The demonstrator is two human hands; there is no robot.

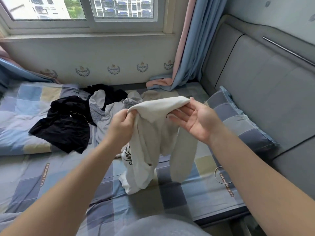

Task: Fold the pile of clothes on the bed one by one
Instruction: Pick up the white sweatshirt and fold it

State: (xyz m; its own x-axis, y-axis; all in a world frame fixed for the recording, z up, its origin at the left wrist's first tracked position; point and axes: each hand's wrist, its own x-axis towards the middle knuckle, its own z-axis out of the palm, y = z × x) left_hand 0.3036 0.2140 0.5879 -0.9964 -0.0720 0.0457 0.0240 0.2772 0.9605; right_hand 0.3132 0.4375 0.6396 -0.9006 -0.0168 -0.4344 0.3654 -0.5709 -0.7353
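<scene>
One wide-angle view is supplied, taken from a camera worn on the head. It is directed forward and down over the bed [51, 176], towards the window [119, 14] wall, with the headboard [264, 82] at the right edge. Both forearms are seen entering from the bottom edge. The left hand [121, 124], right hand [192, 120] and top [153, 133] are framed close, at centre. The clothes [68, 123] are seen farther off, beyond them.

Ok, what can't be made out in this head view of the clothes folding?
All in the head view.
Print on the white garment: folds hide most of it.
Right hand: cloth covers its fingertips, so grip or mere support is unclear.
Pile behind: garments overlap, so their number is unclear.
</scene>
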